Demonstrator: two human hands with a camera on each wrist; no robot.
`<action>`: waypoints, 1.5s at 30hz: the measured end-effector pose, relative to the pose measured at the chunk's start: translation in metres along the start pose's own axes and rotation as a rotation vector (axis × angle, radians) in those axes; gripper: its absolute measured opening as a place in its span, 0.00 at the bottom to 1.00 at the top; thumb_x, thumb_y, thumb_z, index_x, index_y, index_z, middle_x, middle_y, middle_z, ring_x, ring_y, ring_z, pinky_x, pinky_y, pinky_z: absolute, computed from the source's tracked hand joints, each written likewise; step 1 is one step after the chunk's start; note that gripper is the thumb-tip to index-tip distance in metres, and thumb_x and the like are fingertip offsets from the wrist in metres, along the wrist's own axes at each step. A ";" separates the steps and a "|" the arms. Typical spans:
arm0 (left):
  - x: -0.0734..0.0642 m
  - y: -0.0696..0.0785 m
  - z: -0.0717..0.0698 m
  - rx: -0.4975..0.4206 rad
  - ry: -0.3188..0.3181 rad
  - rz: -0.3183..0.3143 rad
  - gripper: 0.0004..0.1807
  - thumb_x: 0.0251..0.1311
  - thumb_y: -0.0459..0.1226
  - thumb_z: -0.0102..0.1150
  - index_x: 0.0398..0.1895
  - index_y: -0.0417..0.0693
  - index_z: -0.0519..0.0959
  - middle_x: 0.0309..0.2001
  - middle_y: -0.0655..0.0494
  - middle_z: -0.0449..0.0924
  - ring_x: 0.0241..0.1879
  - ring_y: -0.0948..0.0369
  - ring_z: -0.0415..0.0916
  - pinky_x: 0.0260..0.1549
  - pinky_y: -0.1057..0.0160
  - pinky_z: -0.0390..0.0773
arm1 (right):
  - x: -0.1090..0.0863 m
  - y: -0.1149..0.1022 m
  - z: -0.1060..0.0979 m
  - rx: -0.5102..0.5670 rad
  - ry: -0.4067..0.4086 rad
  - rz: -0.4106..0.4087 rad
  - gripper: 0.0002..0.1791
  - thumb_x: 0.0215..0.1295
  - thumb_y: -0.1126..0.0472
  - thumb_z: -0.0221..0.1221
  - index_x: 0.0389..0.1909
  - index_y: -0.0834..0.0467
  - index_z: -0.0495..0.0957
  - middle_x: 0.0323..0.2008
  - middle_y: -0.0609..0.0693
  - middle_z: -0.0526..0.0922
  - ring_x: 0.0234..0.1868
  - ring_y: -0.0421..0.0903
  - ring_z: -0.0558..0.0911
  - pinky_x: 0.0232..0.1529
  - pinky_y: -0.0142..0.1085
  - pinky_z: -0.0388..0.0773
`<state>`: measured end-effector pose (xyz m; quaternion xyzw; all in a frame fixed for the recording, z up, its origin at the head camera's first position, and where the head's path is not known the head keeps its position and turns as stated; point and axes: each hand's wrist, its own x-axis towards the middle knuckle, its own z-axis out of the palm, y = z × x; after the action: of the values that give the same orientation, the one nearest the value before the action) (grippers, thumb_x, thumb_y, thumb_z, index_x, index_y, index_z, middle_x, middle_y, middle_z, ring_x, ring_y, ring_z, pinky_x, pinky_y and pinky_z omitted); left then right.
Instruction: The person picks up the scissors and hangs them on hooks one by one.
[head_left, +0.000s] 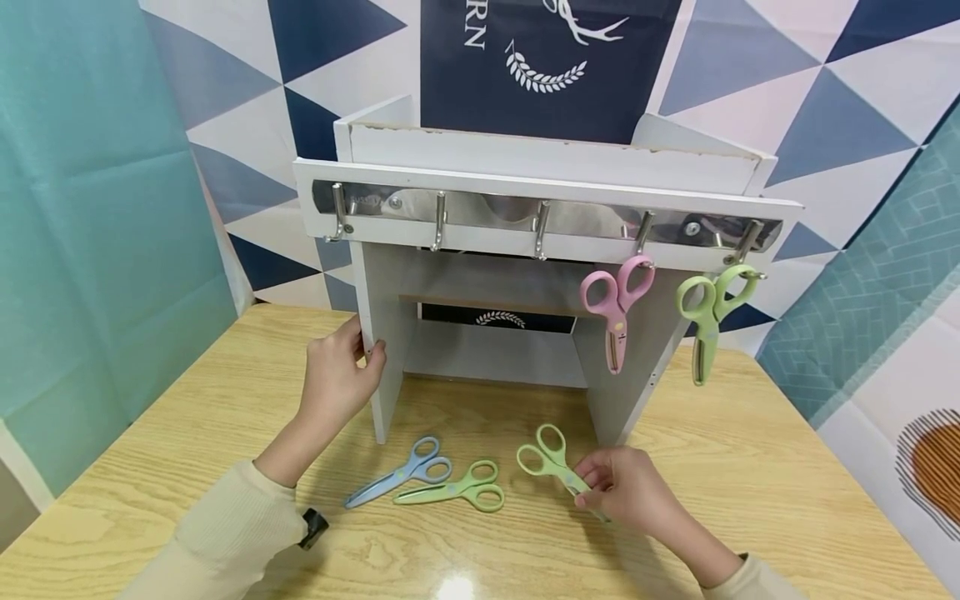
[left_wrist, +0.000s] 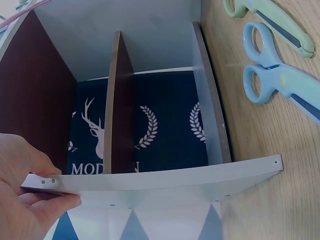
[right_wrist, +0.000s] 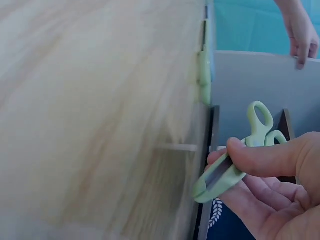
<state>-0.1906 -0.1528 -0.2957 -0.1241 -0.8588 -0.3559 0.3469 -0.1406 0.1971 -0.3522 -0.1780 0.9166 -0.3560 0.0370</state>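
Note:
My left hand (head_left: 341, 371) grips the front edge of the left side panel (left_wrist: 165, 182) of a white shelf rack, thumb on one side and fingers on the other. With my right hand (head_left: 628, 490) I pinch a pair of green scissors (head_left: 553, 461) by the blade end, thumb over the blades in the right wrist view. Its handle loops point up and left. On the table to its left lie another pair of green scissors (head_left: 459, 490) and a pair of blue scissors (head_left: 405, 473), close together.
Along the rack's top front runs a metal hook rail (head_left: 491, 208). Pink scissors (head_left: 616, 315) and green scissors (head_left: 708, 321) hang from its two right hooks. The rack stands on a wooden table (head_left: 420, 558) before a patterned cloth backdrop (head_left: 225, 108).

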 end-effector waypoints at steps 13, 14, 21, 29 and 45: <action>0.001 0.000 0.000 0.002 0.001 0.010 0.12 0.55 0.27 0.56 0.41 0.28 0.79 0.35 0.34 0.85 0.37 0.44 0.86 0.36 0.48 0.85 | 0.011 -0.007 -0.006 0.140 -0.067 0.043 0.11 0.48 0.65 0.70 0.32 0.64 0.83 0.27 0.52 0.86 0.25 0.34 0.80 0.27 0.28 0.79; 0.001 0.000 0.001 0.002 0.000 0.009 0.12 0.55 0.27 0.56 0.41 0.28 0.79 0.35 0.34 0.85 0.37 0.44 0.86 0.35 0.48 0.85 | 0.012 -0.008 -0.006 0.153 -0.071 0.048 0.11 0.48 0.65 0.70 0.33 0.65 0.83 0.27 0.53 0.86 0.26 0.35 0.80 0.27 0.28 0.79; 0.000 0.000 0.001 -0.008 -0.019 -0.016 0.13 0.55 0.28 0.57 0.43 0.28 0.79 0.38 0.33 0.85 0.39 0.44 0.85 0.37 0.48 0.85 | 0.011 -0.017 -0.007 0.205 -0.074 0.075 0.13 0.48 0.65 0.70 0.35 0.67 0.82 0.28 0.54 0.86 0.27 0.38 0.81 0.29 0.27 0.80; -0.001 0.000 0.000 -0.001 -0.022 -0.021 0.13 0.55 0.29 0.57 0.43 0.28 0.78 0.38 0.33 0.85 0.39 0.44 0.85 0.37 0.48 0.85 | 0.016 -0.027 -0.005 0.165 -0.028 0.081 0.13 0.44 0.64 0.72 0.32 0.64 0.84 0.27 0.54 0.87 0.27 0.40 0.83 0.26 0.29 0.78; -0.001 0.001 0.001 -0.006 -0.016 -0.024 0.13 0.56 0.28 0.56 0.44 0.28 0.78 0.39 0.32 0.85 0.39 0.43 0.85 0.38 0.47 0.85 | 0.023 -0.047 -0.006 0.185 0.010 0.011 0.14 0.43 0.65 0.73 0.32 0.65 0.84 0.26 0.55 0.88 0.25 0.39 0.85 0.24 0.29 0.79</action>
<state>-0.1901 -0.1517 -0.2961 -0.1175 -0.8619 -0.3618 0.3354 -0.1489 0.1607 -0.3149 -0.1671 0.8810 -0.4397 0.0505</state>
